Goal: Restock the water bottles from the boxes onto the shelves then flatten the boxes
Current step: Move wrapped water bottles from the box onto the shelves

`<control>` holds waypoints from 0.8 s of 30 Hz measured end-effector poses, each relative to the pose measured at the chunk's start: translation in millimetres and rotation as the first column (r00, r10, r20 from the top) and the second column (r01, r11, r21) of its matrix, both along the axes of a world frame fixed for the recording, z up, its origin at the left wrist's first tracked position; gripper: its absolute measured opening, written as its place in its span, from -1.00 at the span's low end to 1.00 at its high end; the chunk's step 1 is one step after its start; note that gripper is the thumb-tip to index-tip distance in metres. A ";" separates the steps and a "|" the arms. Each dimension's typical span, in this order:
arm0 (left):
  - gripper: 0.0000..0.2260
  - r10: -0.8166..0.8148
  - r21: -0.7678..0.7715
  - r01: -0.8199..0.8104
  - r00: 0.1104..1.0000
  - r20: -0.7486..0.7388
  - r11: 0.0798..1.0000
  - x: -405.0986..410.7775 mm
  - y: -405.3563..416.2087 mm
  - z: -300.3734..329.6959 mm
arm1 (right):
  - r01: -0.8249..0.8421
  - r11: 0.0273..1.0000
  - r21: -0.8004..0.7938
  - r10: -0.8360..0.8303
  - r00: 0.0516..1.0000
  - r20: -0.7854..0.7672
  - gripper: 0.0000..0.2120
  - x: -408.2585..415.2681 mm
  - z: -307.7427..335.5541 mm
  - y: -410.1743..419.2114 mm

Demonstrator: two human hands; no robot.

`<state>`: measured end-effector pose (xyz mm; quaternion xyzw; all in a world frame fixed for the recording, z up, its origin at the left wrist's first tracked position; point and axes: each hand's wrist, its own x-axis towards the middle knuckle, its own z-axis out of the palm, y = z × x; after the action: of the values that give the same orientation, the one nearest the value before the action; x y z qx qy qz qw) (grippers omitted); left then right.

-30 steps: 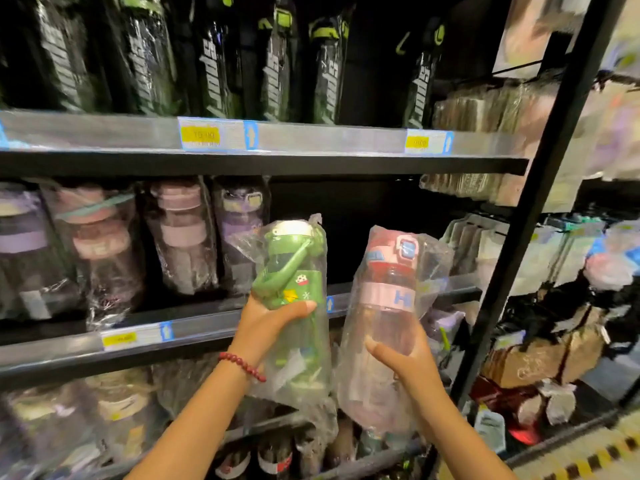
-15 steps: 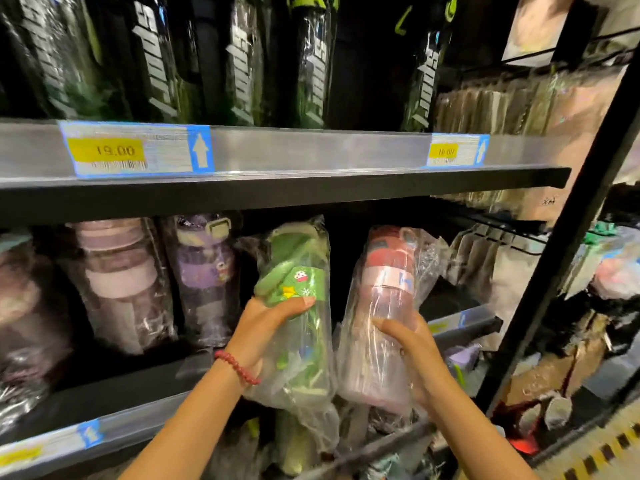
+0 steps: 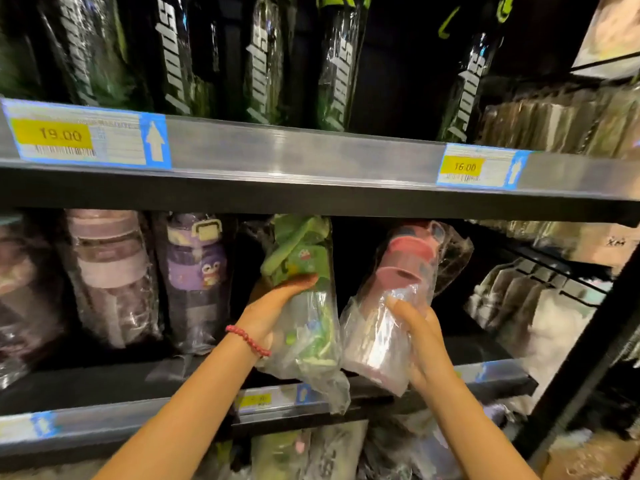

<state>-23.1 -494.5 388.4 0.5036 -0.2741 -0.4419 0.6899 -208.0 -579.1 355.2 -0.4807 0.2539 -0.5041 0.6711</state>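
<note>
both hands (image 3: 273, 313) (image 3: 420, 337) around tilted bottles (image 3: 304, 278)

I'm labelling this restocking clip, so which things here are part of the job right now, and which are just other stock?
In the job:
- green bottle, wrapped, gripped by the left hand
- pink bottle, wrapped, gripped by the right hand
- middle shelf, where both are going

Just stock:
- purple bottle
- black sports bottles above
- price tag
</note>
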 end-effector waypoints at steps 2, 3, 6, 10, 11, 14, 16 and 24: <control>-0.82 0.084 -0.049 -0.083 0.996 0.034 0.995 -2.8 -10.8 1.8 | -0.006 0.999 -0.035 0.007 1.000 0.018 -0.71 -1.7 -0.1 -8.9; -0.83 0.130 -0.074 -0.126 0.990 0.057 0.989 -3.4 -15.5 3.3 | 0.013 0.999 -0.040 -0.012 1.000 0.016 -0.81 -2.2 -0.5 -13.8; -0.75 0.210 -0.114 -0.194 0.967 0.145 0.974 -1.8 -26.9 6.9 | 0.128 0.992 -0.001 -0.128 0.992 -0.016 -0.83 -1.1 -3.6 -28.4; -0.45 0.236 -0.074 -0.224 0.931 0.279 0.972 4.8 -35.6 -5.5 | 0.147 0.989 -0.018 -0.148 0.986 -0.076 -0.61 6.6 -14.4 -40.2; -0.39 0.247 -0.075 -0.236 0.918 0.310 0.969 4.7 -34.8 -8.9 | 0.151 0.988 -0.021 -0.153 0.982 -0.111 -0.66 8.1 -16.7 -40.7; -0.08 0.261 -0.120 -0.232 0.895 0.362 0.965 7.3 -34.0 -18.4 | 0.127 0.988 -0.084 -0.143 0.965 -0.220 -0.79 11.3 -19.7 -39.7; -0.01 0.276 -0.147 -0.239 0.902 0.333 0.960 9.2 -33.6 -24.4 | 0.079 0.988 -0.130 -0.116 0.945 -0.305 -0.80 14.0 -18.5 -39.5; -0.01 0.146 -0.108 -0.118 0.938 0.315 0.987 21.8 -21.0 -34.6 | -0.063 0.979 -0.192 -0.036 0.881 -0.471 -0.80 20.4 -19.0 -37.3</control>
<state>-1.3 -515.5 353.8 0.5555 -0.3676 -0.2943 0.6853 -187.6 -616.4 336.3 -0.6563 0.3539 -0.3900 0.5403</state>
